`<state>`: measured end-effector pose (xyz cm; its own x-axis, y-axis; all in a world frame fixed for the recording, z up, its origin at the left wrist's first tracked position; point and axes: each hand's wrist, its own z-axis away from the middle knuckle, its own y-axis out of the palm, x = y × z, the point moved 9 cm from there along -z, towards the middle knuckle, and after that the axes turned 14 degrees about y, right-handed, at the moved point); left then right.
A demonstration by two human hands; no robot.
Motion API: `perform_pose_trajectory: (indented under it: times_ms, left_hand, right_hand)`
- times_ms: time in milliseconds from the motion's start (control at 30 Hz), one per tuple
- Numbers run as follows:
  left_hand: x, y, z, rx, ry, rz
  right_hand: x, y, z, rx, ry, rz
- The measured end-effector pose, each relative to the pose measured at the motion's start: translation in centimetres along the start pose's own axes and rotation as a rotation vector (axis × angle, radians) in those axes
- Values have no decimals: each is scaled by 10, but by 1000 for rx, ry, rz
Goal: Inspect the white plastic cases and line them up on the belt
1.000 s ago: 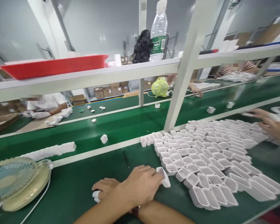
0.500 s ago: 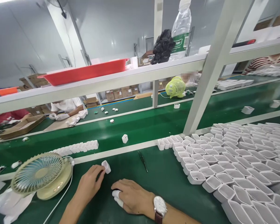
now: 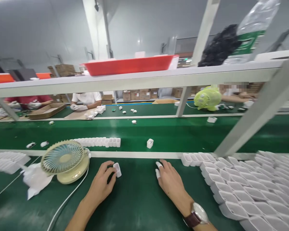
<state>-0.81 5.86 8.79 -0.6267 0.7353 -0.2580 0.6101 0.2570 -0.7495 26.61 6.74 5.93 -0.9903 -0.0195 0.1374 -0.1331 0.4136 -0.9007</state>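
we find our left hand [image 3: 101,187] on the near table [image 3: 135,205], holding a small case [image 3: 117,169] at its fingertips. our right hand [image 3: 170,180] lies flat to its right, well apart. left of the left hand stands a desk fan [image 3: 64,159], its cable [image 3: 65,202] running toward us. right of the right hand lie rows of open cases [image 3: 243,189]. behind the hands runs the conveyor belt [image 3: 183,136], with one case [image 3: 149,143] and a row of cases [image 3: 98,141] on it. above, a shelf [image 3: 135,80] bears a tray [image 3: 130,65].

Water bottle [image 3: 254,30] top cropped; white shells [image 3: 250,189] cut off rightward
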Motion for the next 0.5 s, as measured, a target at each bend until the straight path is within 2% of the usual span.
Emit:
perform_pose_trajectory:
  times_ms: [67, 233, 500]
  left_hand:
    - [0, 1, 0, 4, -31, 31]
    - [0, 7, 1, 31, -120, 114]
    - [9, 11, 5, 64, -203, 161]
  right_hand:
    - [0, 7, 2, 1, -43, -67]
    - [21, 23, 16, 65, -197, -342]
    - [45, 63, 41, 393, -277, -590]
